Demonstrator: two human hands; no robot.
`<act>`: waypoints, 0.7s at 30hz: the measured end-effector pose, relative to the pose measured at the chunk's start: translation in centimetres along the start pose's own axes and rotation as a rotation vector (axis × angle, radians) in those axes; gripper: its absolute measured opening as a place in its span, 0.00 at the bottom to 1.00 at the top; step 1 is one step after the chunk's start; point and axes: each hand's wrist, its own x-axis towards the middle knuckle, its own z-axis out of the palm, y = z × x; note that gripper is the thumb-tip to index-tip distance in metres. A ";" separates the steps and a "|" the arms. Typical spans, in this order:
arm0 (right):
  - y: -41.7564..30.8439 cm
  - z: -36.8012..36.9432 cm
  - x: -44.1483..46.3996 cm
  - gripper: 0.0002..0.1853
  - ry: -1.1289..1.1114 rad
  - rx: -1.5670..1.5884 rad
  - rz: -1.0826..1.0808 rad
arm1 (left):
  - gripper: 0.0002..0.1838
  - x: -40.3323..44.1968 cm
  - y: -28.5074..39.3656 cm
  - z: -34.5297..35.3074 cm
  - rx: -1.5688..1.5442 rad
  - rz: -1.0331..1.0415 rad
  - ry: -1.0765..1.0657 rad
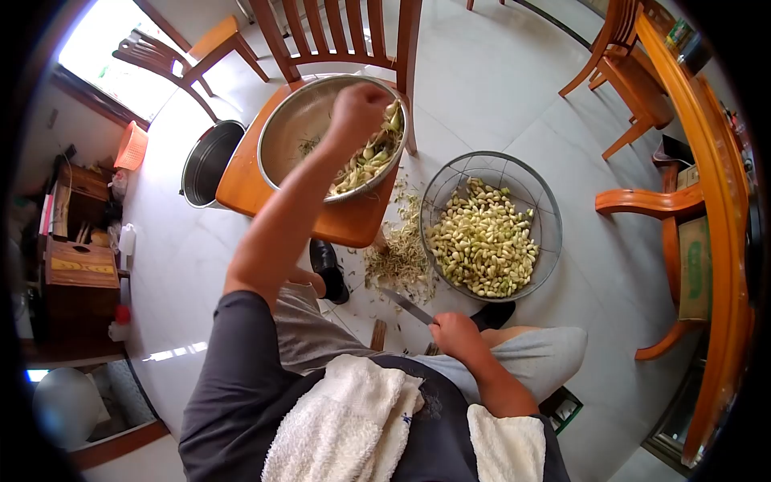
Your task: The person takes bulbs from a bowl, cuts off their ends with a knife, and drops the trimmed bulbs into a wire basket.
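Note:
My left hand (pixel 363 112) reaches over a large metal bowl (pixel 277 136) on the seat of a wooden chair. Its fingers are curled closed at the bowl's right side, and what they hold, if anything, is hidden. Pale onion-like bulbs with greenish stems (pixel 371 167) lie heaped in the bowl beneath that hand. Low over my lap, my right hand (pixel 458 333) grips a knife (pixel 408 305) by its handle, the blade pointing up and left. A round wire-mesh basket (pixel 550 209) on the floor holds a pile of trimmed bulbs (pixel 486 241).
Trimmed scraps (pixel 401 257) are scattered on the tiles between the chair (pixel 353 229) and the basket. A black bucket (pixel 210 165) stands left of the chair. An orange basket (pixel 132 147) sits by the wall. Along the right runs a wooden table (pixel 707 161).

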 end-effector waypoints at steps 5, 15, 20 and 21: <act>-0.1 0.0 0.5 0.13 0.008 0.009 -0.074 | 0.11 8.7 -7.0 -2.2 0.203 -0.086 -0.061; -0.4 -0.2 1.6 0.13 -0.040 0.058 -0.075 | 0.14 8.4 -7.7 -0.8 0.131 -0.072 -0.193; -0.2 0.0 1.7 0.12 -0.027 0.021 -0.072 | 0.16 8.4 -7.5 -2.3 0.267 0.137 -0.201; -0.2 0.0 1.7 0.12 -0.019 0.022 -0.063 | 0.16 8.0 -6.6 -3.1 0.215 0.090 -0.173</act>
